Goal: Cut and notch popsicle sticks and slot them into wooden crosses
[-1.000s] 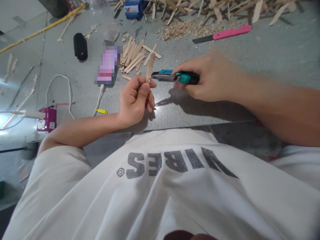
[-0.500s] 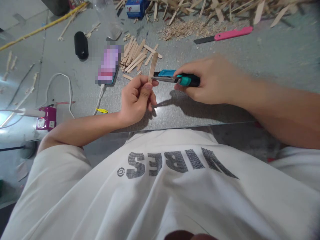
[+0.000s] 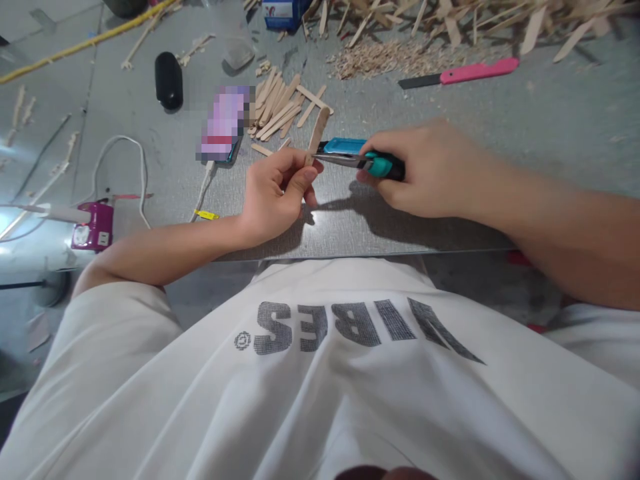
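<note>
Between thumb and fingers, my left hand (image 3: pixel 280 190) pinches the lower end of a wooden craft stick (image 3: pixel 319 130), which stands up at a slant. My right hand (image 3: pixel 425 170) is wrapped around pliers (image 3: pixel 345 160) with teal and black handles. Their narrow grey jaws point left, and the tips meet the stick just above my left fingertips. Directly behind the jaws shows a blue tool with a black tip (image 3: pixel 345 145); I cannot tell whether it is held too or lies on the table. Beyond my left hand is a loose pile of craft sticks (image 3: pixel 275 103).
A pink-handled knife (image 3: pixel 477 71) lies at the right, near wood shavings (image 3: pixel 380 60) and a heap of sticks (image 3: pixel 450 23). At the left are a phone (image 3: pixel 225 123) on a white cable, a black case (image 3: pixel 169 81) and a purple power adapter (image 3: pixel 95 227). A blue box (image 3: pixel 285 13) stands behind.
The view has shifted slightly, so most tabletop things appear further right. Both hands keep their grips, and the plier tips remain at the stick.
</note>
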The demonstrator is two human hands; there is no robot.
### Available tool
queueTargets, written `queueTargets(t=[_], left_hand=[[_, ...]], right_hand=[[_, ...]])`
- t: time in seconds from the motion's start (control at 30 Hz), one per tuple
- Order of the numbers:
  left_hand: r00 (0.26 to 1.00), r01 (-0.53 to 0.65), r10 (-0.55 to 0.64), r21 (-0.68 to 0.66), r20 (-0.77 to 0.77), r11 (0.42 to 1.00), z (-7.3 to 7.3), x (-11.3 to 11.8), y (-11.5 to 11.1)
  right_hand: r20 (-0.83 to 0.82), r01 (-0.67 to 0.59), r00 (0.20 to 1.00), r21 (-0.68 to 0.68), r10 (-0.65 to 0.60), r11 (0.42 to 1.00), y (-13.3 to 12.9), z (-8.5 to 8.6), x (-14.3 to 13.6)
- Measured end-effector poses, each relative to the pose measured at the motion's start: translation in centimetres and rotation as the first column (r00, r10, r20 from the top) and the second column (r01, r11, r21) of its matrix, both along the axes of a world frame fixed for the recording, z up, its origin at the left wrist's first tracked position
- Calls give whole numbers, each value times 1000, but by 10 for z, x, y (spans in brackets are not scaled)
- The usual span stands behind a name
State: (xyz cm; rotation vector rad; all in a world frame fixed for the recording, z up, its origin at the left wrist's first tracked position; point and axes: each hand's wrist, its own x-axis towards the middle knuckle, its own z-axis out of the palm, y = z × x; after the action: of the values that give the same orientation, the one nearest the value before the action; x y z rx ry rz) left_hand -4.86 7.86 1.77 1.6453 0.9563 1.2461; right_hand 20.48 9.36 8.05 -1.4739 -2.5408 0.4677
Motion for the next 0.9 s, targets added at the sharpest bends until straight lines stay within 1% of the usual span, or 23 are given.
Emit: queueTargets(t=[0.07, 0.17, 0.23, 0.3, 0.37, 0.47, 0.53, 0.63, 0.7, 0.77, 0.83, 0.9], left_hand=[[1000, 23, -23, -13, 10, 1000, 0, 0, 1], [997, 76, -74, -81, 28, 994, -3, 2, 3], [994, 99, -92, -133, 55, 986, -4, 3, 4], [989, 133, -120, -163, 86, 978, -6, 4, 6], [980, 188, -175, -155, 92, 970, -6, 3, 7], [957, 282, -273, -103, 96, 954, -4, 3, 7], [943, 322, -311, -89, 119, 942, -2, 3, 6], [927, 359, -342, -105, 154, 927, 2, 3, 5], [910, 391, -368, -102, 191, 915, 5, 3, 5], [895, 413, -382, -104, 229, 905, 6, 3, 5], [900, 399, -361, -129, 245, 908, 6, 3, 6], [921, 351, -309, -160, 237, 923, 5, 3, 7]], right_hand=[[16, 31, 999, -20, -31, 999, 0, 0, -2], [30, 64, 998, -47, -62, 997, 0, 0, -7], [27, 61, 998, -37, -60, 997, 0, 0, -8], [8, 31, 999, -20, -31, 999, 1, 0, -6], [-14, -11, 1000, -23, 10, 1000, 2, -2, -2], [-50, -57, 997, -60, 54, 997, 5, -4, 5], [-76, -75, 995, -89, 68, 993, 7, -5, 7], [-101, -101, 991, -110, 90, 989, 7, -4, 7], [-97, -101, 991, -67, 94, 993, 6, -3, 6], [-51, -83, 995, 17, 84, 996, 5, -2, 5], [42, -62, 997, 106, 58, 992, 5, -2, 5], [150, -46, 989, 163, 21, 986, 5, -1, 3]])
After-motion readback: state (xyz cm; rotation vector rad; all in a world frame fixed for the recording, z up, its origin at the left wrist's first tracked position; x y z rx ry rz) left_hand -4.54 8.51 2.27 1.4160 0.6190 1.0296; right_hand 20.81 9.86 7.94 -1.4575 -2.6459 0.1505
